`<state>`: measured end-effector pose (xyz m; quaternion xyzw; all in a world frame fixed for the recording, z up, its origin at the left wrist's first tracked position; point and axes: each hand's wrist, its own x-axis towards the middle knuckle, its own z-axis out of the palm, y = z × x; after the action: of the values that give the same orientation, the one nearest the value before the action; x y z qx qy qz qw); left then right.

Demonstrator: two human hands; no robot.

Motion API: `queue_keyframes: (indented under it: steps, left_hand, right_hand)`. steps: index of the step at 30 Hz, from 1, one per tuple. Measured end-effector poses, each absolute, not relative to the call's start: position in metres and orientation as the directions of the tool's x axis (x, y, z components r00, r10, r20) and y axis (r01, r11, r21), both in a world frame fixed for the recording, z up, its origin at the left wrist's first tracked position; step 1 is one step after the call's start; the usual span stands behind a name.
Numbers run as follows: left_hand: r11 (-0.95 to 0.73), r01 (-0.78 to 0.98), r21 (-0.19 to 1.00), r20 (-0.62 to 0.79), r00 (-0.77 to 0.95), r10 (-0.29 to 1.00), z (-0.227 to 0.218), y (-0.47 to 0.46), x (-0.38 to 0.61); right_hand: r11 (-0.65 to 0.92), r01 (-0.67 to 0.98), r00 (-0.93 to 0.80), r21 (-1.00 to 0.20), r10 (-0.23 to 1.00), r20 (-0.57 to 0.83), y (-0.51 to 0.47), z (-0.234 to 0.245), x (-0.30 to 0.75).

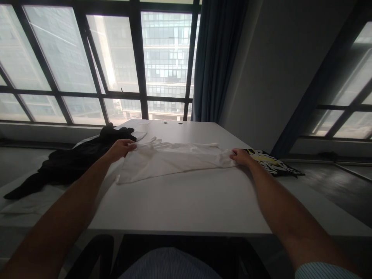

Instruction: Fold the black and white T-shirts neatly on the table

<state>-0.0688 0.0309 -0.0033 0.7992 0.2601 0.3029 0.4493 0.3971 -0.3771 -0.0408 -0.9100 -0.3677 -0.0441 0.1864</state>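
Note:
A white cloth garment (174,159) is stretched sideways between my two hands above the white table (180,205); its exact kind is hard to make out. My left hand (120,149) pinches its upper left corner, and below that hand a corner of the fabric hangs toward the tabletop. At the other end, my right hand (240,157) has its fingers closed on the bunched right edge. Small folds run along the garment's far edge.
Dark clothing (78,159) lies heaped on the left, with white fabric (37,199) under it. To the right rests a folded black garment (273,162) with a white and yellow print. Windows and a blue curtain (216,58) stand beyond the table.

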Motion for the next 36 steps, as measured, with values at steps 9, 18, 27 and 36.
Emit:
queue_keyframes:
  steps: [9, 18, 27, 36]
  left_hand:
    - [-0.488, 0.451, 0.747, 0.127, 0.624, 0.771, -0.026, 0.043, -0.064]
    - [-0.703, 0.343, 0.623, 0.188, 0.807, 0.560, -0.031, 0.032, -0.056]
    - [-0.792, 0.284, 0.540, 0.297, 0.816, 0.495, -0.034, 0.020, -0.045]
    - [-0.740, 0.496, 0.454, 0.426, 0.609, 0.669, -0.049, 0.028, -0.037]
  right_hand:
    - [-0.744, 0.647, 0.752, -0.168, 0.587, 0.299, -0.367, -0.053, 0.396]
    - [-0.752, 0.635, 0.767, -0.177, 0.584, 0.265, -0.367, -0.043, 0.395]
    - [-0.762, 0.647, 0.760, -0.029, 0.640, 0.114, -0.364, -0.042, 0.393]
    - [-0.795, 0.605, 0.756, -0.046, 0.555, 0.347, -0.352, -0.044, 0.373]
